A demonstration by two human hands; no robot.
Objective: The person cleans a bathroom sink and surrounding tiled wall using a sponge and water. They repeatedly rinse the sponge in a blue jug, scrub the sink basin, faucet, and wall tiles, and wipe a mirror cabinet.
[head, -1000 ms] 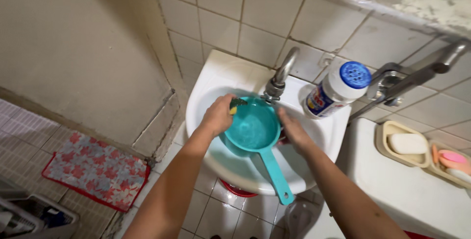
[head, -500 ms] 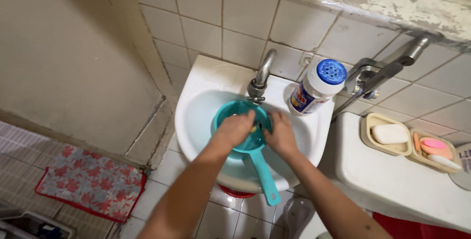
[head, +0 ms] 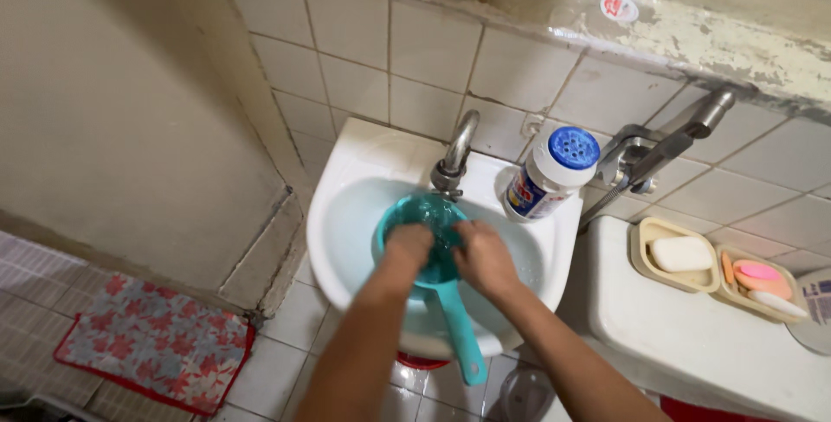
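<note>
A teal plastic dipper [head: 430,212] with a long handle [head: 459,335] sits in the white wall sink [head: 346,181], under the metal tap [head: 457,147]. My left hand [head: 409,245] is pressed down inside the dipper's bowl with its fingers curled. The scrub sponge it carried is hidden beneath it. My right hand [head: 483,257] grips the dipper's right rim, where the handle begins.
A white cleanser bottle with a blue perforated cap [head: 554,171] leans on the sink's right corner. A wall valve [head: 658,141], soap dishes [head: 679,256] on a white cistern lid [head: 692,327], a floral mat [head: 156,344], and something red under the sink [head: 415,360].
My left hand went from the dipper's far rim, where a yellow-green sponge showed, down into the bowl. My right hand shifted onto the near rim. The view moved back a little.
</note>
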